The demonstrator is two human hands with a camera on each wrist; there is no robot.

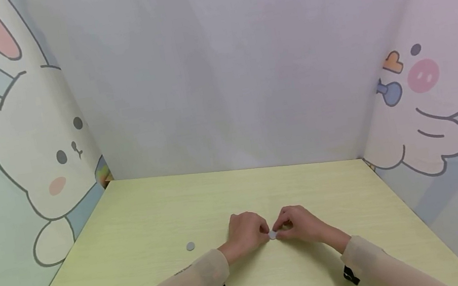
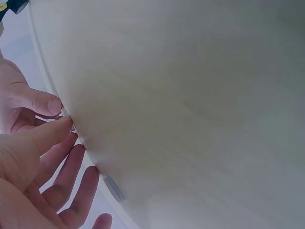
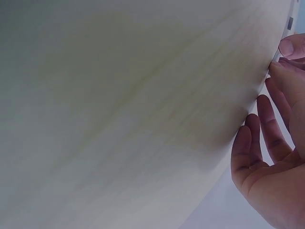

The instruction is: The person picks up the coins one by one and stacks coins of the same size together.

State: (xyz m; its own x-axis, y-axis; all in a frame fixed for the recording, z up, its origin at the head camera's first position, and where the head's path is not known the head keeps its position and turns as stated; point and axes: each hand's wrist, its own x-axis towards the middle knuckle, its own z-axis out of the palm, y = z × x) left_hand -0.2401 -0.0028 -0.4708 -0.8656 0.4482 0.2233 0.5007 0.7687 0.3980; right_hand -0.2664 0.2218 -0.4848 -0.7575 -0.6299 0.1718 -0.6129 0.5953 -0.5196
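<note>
Fingertips of left hand (image 1: 245, 233) and right hand (image 1: 298, 224) pinch one small disc (image 1: 272, 235).

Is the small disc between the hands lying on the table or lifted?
Cannot tell: the pale disc, pinched by both hands, sits at table level.

No text, number, label or brand can be read in any of the views. The pale wall panels carry only drawings, a cartoon white rabbit (image 1: 40, 158) on the left and a cartoon pink chick-like figure (image 1: 438, 74) on the right, without any letters. The small dark mark on the beige left sleeve (image 1: 183, 271) is too small to read.
</note>
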